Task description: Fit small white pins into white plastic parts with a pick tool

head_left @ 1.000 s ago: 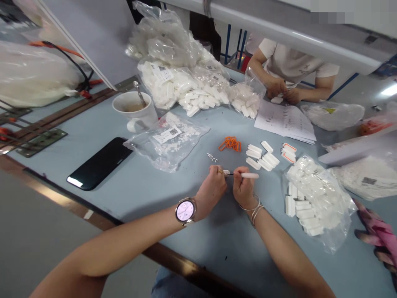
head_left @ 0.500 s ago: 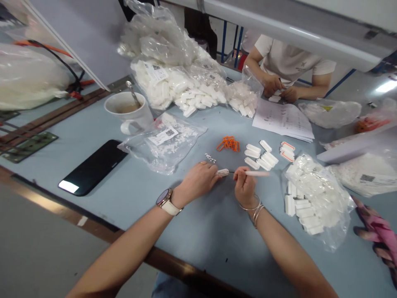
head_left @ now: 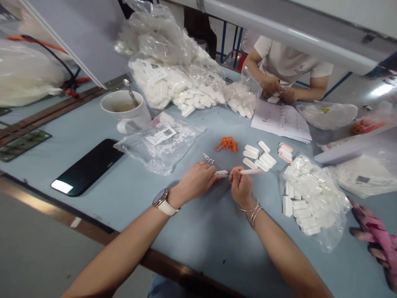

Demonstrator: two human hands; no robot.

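Observation:
My left hand (head_left: 198, 182) pinches a small white plastic casing (head_left: 221, 174) against the table. In my right hand (head_left: 241, 186) is a slim tool with a pale handle (head_left: 252, 171); its thin dark tip meets the casing's right end. Tiny white pieces (head_left: 208, 158) lie just beyond my left fingers. Behind them is a heap of orange rectangular frames (head_left: 227, 144). Several loose white casings (head_left: 262, 157) are spread beyond my right hand, and beside them lie a few white casings with orange frames fitted (head_left: 285, 152).
A clear bag of white casings (head_left: 310, 194) lies at the right. On the left are a phone (head_left: 88, 167), a mug with a spoon (head_left: 127, 111) and a bag of tiny white parts (head_left: 164, 140). Large filled bags (head_left: 173, 74) stand behind. Across the table, a co-worker's hands (head_left: 281, 91) work near printed sheets (head_left: 279, 120).
The tool's handle has swung slightly, and its tip now reaches the casing's end. My left hand keeps its hold. The whole view has shifted a little.

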